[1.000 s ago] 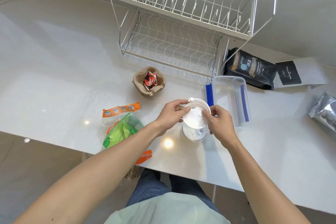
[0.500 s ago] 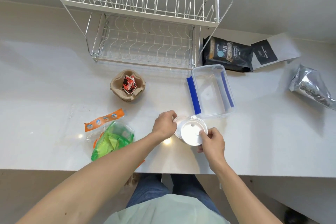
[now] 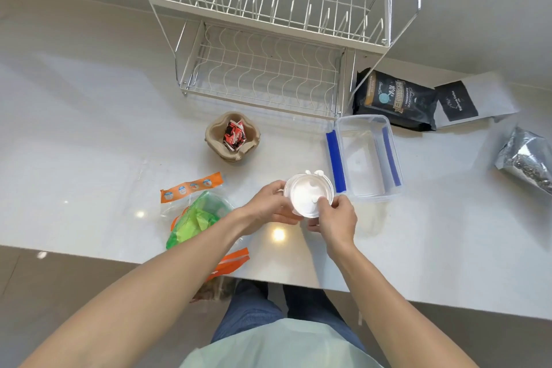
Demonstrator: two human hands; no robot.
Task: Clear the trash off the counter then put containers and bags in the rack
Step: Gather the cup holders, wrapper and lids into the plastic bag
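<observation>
Left hand fingers curled round white round container; right hand fingers pinching its near rim. Clear blue-clipped box just beyond right fingers, on counter.

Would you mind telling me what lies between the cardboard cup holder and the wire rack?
Nothing: in the head view, bare counter separates the cardboard cup holder from the wire rack.

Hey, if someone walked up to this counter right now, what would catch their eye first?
Probably both hands, left hand and right hand, gripping a white lidded cup at the counter's near edge. Behind stands a wire rack, both tiers bare. Colour pops from the green bag at left and the red packet in a cardboard cup holder.
</observation>
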